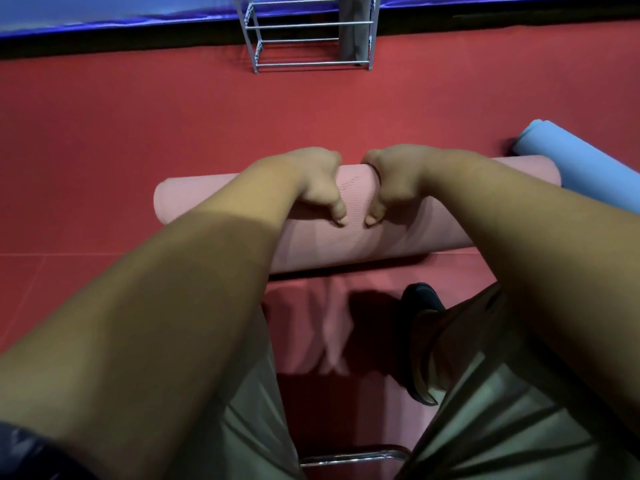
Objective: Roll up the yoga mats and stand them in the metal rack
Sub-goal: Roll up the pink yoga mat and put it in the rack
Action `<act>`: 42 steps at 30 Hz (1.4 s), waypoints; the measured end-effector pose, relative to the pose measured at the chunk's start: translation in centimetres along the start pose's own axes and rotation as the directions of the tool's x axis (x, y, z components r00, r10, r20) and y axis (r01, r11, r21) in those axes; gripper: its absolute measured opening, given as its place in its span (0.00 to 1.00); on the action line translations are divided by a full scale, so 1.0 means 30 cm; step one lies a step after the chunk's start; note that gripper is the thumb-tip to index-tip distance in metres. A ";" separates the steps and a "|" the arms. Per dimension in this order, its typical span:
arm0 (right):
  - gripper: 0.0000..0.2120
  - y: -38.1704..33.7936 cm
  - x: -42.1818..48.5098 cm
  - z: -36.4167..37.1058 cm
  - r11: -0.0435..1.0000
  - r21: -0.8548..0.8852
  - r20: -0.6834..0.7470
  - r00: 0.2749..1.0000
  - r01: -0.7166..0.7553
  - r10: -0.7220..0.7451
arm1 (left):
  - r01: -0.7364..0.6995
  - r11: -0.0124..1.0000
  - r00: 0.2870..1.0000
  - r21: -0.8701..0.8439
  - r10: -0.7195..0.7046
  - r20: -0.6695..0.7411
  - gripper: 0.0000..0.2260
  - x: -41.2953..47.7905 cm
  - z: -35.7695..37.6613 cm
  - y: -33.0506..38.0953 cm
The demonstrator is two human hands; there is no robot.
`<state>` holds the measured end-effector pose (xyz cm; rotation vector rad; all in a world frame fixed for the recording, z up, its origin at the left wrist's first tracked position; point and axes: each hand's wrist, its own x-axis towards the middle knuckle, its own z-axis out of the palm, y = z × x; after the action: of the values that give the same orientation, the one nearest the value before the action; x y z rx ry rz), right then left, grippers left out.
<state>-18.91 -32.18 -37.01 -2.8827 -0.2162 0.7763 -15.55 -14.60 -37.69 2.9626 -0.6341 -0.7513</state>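
L hand [313, 183] + R hand [394, 183] side by side at 12 o'clock, both clamped on pink mat [381, 244], fingers curled over the top. Mat is a thick roll lying crosswise on red floor [104, 116]. Blue mat [581, 161] rolled, 2 o'clock, just beside pink's R end. Metal rack [311, 25] far at 12, grey roll [353, 29] standing inside.

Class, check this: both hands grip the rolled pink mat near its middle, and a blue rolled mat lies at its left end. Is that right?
Not quite. The head view shows the blue rolled mat lying at the right end of the pink mat, not the left. The rest holds: the left hand and right hand grip the roll near its middle.
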 end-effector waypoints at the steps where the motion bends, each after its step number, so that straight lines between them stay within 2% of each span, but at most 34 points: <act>1: 0.44 0.006 -0.001 -0.007 1.000 0.010 -0.001 1.000 -0.006 0.006 | -0.008 1.000 1.000 0.011 0.008 -0.011 0.41 0.000 0.002 0.005; 6: 0.30 0.031 0.005 -0.009 0.994 0.100 0.025 0.999 -0.033 0.031 | -0.015 0.980 0.999 0.199 0.025 -0.046 0.54 -0.026 0.019 0.029; 8: 0.30 0.033 0.008 -0.007 0.991 0.131 0.027 0.999 -0.033 0.030 | -0.004 0.974 0.997 0.228 0.022 -0.078 0.54 -0.031 0.027 0.036; 11: 0.38 0.030 0.010 -0.014 0.991 0.124 0.001 0.999 -0.044 0.044 | -0.046 0.978 0.987 0.202 0.075 -0.140 0.45 -0.025 0.006 0.025; 14: 0.47 0.024 0.013 -0.016 0.995 0.100 -0.049 0.998 -0.028 0.033 | -0.045 0.987 0.987 0.151 0.068 -0.148 0.38 -0.024 -0.025 0.003; 17: 0.59 0.007 0.006 0.012 0.997 -0.061 -0.094 0.995 -0.042 0.036 | -0.005 0.998 0.996 0.068 0.012 -0.092 0.41 -0.026 -0.034 -0.003; 19: 0.61 -0.007 -0.004 0.027 0.992 -0.110 -0.103 0.994 -0.059 0.048 | -0.002 1.000 0.998 0.022 0.003 -0.057 0.45 -0.019 -0.031 -0.005; 22: 0.51 -0.018 -0.010 0.008 0.994 -0.084 -0.067 0.996 -0.070 0.065 | 0.003 1.000 1.000 0.015 -0.003 -0.023 0.42 -0.011 -0.023 0.001; 25: 0.48 -0.005 0.008 -0.004 0.997 -0.035 -0.045 0.996 -0.076 0.074 | -0.008 1.000 0.999 0.019 0.009 -0.040 0.40 -0.010 -0.019 0.008; 28: 0.40 0.012 0.005 -0.008 0.998 0.017 -0.029 0.998 -0.060 0.060 | -0.030 0.998 0.998 0.052 0.034 -0.060 0.43 -0.009 -0.009 0.014; 30: 0.34 0.030 0.010 -0.008 0.996 0.060 -0.026 0.997 -0.066 0.067 | -0.047 0.992 0.997 0.116 0.054 -0.057 0.49 -0.013 0.002 0.020; 33: 0.32 0.041 0.023 -0.001 0.995 0.086 -0.017 0.998 -0.059 0.061 | -0.027 0.979 0.997 0.200 0.040 -0.064 0.55 -0.021 0.018 0.031; 39: 0.35 0.043 0.026 0.003 0.996 0.066 0.011 0.998 -0.057 0.057 | -0.053 0.983 0.991 0.176 0.073 -0.111 0.41 -0.012 0.007 0.024; 40: 0.37 0.042 0.027 0.005 0.997 0.060 0.012 0.999 -0.052 0.052 | -0.052 0.984 0.992 0.168 0.069 -0.101 0.39 -0.013 0.004 0.020; 42: 0.47 0.032 0.033 0.015 0.999 0.030 0.000 1.000 -0.021 0.021 | -0.035 0.991 0.996 0.133 0.045 -0.076 0.38 -0.011 0.002 0.013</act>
<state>-18.18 -32.91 -38.04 -2.8619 -0.1729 0.7758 -15.98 -14.81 -37.54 3.0691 -0.7637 -0.6094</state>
